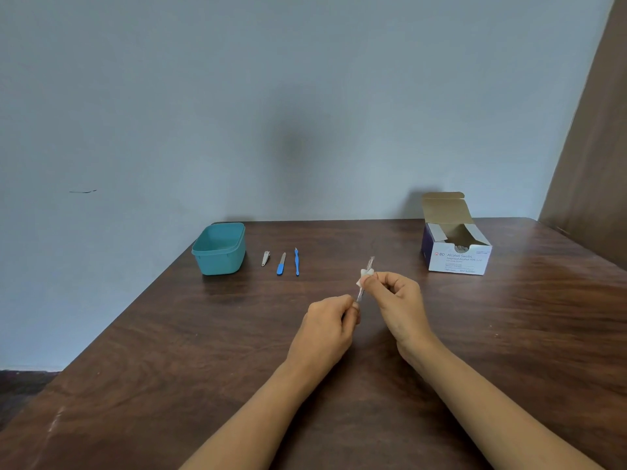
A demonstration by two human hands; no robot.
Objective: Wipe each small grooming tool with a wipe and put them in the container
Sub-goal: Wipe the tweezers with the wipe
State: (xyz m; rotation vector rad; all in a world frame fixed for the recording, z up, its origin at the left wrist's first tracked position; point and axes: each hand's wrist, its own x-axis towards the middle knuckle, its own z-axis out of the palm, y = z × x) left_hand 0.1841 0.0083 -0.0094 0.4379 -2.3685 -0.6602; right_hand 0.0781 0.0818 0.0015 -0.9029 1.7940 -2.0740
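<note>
Counting the items on the wooden bench (pixel 169 351) gave one teal container (pixel 220 262), one opened box of alcohol swabs (pixel 456 257) and four small grooming tools. Three tools lay in a row just right of the container, apart from one another: a nail clipper (pixel 265 258), a blue-handled nail file (pixel 281 264) and a slim blue stick (pixel 297 262). The fourth, a thin metal tool (pixel 360 293), was held above the bench near its middle, tilted with its far tip up and to the right. Both forearms reached in from the near edge, hands raised off the surface and close together. The left hand (pixel 327 329) had its grip pinched round the tool's lower end, fingers curled. The right hand (pixel 393 293) had its grip pinching one white wipe (pixel 365 273) wrapped around the tool's shaft, remaining fingers curled. The box stood well apart at the far right, flap up.
</note>
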